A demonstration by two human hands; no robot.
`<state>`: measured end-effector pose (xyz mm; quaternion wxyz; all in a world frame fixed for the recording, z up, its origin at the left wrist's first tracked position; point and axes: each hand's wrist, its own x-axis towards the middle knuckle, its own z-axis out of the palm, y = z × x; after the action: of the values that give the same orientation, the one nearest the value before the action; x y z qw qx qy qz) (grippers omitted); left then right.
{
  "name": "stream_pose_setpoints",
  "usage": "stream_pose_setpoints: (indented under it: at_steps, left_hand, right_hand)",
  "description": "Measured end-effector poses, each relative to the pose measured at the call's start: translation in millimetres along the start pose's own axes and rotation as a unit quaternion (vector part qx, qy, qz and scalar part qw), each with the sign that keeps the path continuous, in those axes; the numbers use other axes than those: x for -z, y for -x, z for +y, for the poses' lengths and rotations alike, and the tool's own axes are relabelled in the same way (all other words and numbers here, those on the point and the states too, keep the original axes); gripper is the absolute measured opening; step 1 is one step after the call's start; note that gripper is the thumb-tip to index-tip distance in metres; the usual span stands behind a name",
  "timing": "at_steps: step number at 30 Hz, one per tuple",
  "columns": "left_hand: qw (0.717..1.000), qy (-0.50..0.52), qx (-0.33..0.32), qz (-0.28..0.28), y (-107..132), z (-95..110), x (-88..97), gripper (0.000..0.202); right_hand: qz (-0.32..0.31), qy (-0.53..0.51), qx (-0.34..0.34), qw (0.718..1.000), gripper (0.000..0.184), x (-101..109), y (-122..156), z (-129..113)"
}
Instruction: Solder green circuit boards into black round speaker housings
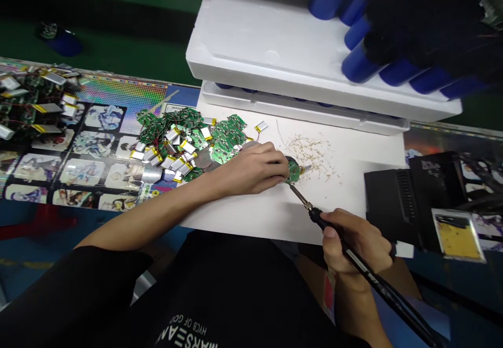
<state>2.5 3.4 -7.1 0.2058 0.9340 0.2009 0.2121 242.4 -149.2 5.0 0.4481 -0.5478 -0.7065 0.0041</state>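
The left hand (251, 169) is clenched around a small round green circuit board (293, 171), pinning it on the white desk (353, 191) so it cannot shift; the right hand (353, 240) grips a slim black soldering iron (387, 290) like a pen, its metal tip angled in at the board's edge; a heap of green boards with silver pouch batteries (184, 141) lies within reach beside the left wrist.

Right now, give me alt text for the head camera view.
A person's left hand pinches a round green circuit board on a white sheet while the right hand holds a soldering iron close to it. A heap of circuit boards and silver batteries lies nearby.
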Motion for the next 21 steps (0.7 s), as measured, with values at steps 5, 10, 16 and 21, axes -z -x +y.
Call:
stream_pose_setpoints:
  at_steps: [5, 10, 16, 21]
  left_hand:
    - [1.000, -0.002, -0.004, 0.004, 0.2, 0.6, 0.9, 0.028]
    - [1.000, 0.002, 0.000, 0.003, -0.2, 1.0, 1.4, 0.026]
    - [1.000, 0.005, 0.005, 0.002, -0.5, 1.1, 1.1, 0.025]
    - [1.000, 0.004, 0.002, 0.008, -0.4, 1.1, 0.5, 0.025]
  right_hand:
    - [-0.005, 0.008, 0.002, 1.000, 0.010, -0.4, -1.5, -1.2]
    - [-0.007, 0.012, 0.036, 0.999, 0.011, -0.3, -4.4, 0.2]
    - [-0.012, 0.008, 0.046, 0.999, 0.013, -1.3, -5.1, 2.3]
    - [-0.016, 0.011, 0.050, 0.999, 0.011, -1.5, -2.3, 5.7]
